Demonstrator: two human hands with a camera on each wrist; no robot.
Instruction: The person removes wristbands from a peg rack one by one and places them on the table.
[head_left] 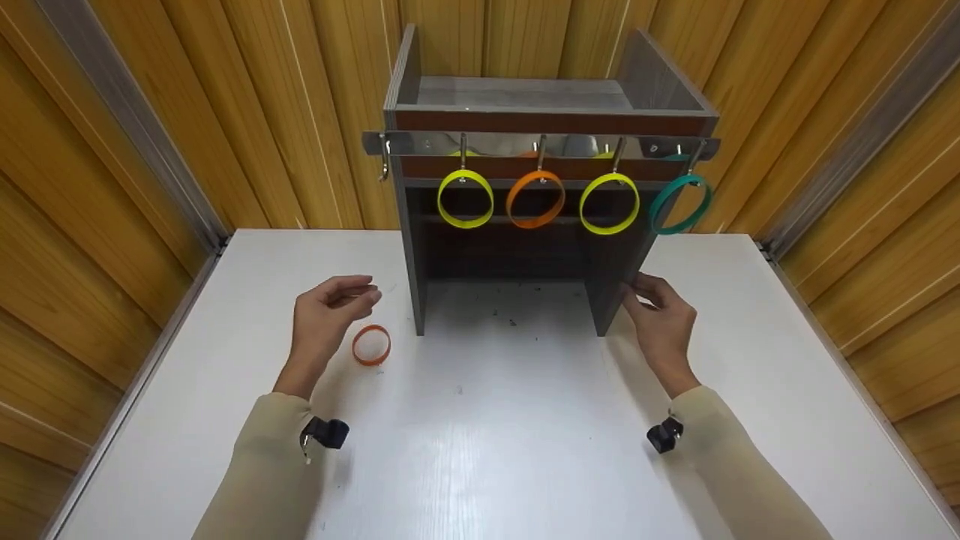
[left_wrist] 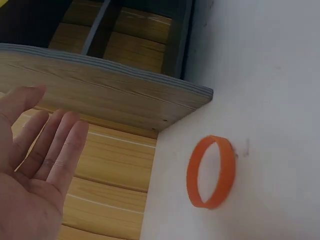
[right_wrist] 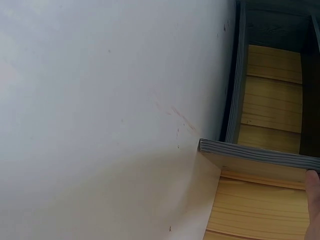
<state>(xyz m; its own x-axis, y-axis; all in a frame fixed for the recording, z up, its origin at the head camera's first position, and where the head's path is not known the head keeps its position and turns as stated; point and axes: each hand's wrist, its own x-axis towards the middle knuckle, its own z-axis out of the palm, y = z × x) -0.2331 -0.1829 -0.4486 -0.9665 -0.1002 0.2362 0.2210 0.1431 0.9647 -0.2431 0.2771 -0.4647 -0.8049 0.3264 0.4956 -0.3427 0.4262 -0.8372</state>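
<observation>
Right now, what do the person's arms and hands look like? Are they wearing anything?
The person wears plain, long beige sleeves reaching towards the wrists. Each wrist has a small, chunky black wrist camera. The left hand and right hand wear no gloves.

Bright head view; dimmer, softer wrist views.
Seen from the head, overhead light puts a pale sheen on the white table (head_left: 457, 465), reflections on the metal strip (head_left: 502, 144), gloom inside the shelf unit (head_left: 502, 251) and soft shadows beside the left sleeve (head_left: 262, 465) and right sleeve (head_left: 739, 465). The right wrist view is hazy, with shade spreading along the bottom.
</observation>
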